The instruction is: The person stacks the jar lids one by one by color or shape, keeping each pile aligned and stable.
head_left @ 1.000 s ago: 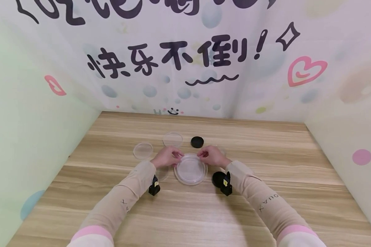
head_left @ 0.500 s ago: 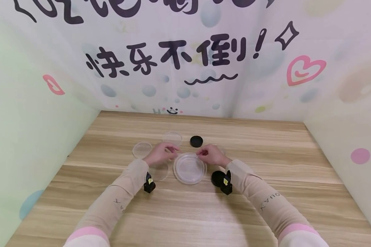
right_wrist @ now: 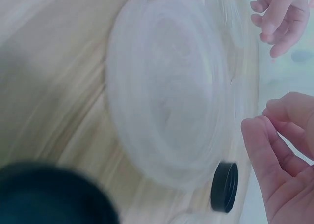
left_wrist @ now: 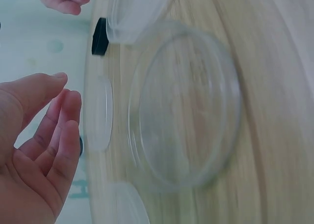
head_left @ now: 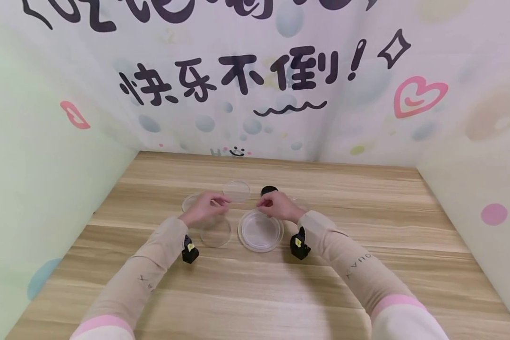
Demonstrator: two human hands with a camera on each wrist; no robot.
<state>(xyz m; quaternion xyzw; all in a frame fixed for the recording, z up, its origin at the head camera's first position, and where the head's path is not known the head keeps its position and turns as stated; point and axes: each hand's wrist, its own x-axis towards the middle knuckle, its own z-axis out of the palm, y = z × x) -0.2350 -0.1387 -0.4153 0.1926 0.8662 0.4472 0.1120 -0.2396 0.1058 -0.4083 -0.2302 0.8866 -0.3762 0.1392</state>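
Observation:
My left hand (head_left: 207,207) hovers left of the stacked clear round lids (head_left: 260,231), fingers loosely bent, holding nothing. A flat clear lid (head_left: 215,233) lies just below it; in the left wrist view that lid (left_wrist: 186,106) shows a raised rim. My right hand (head_left: 279,206) is above the back edge of the stack, thumb and fingertips close together with nothing visible between them. It partly covers a small black lid (head_left: 269,190). In the right wrist view the stack (right_wrist: 167,86) and the small black lid (right_wrist: 224,187) stand apart from the fingers (right_wrist: 257,135).
Another clear lid (head_left: 237,191) lies behind, and a further one (head_left: 189,202) is partly hidden by my left hand. A larger dark round thing (right_wrist: 49,197) is near my right wrist. A printed cloth (head_left: 238,113) hangs behind the wooden table (head_left: 255,293).
My left hand has drawn away from the stack toward the left and back. My right hand has shifted slightly left and back, now overlapping the small black lid. The stack stays in place.

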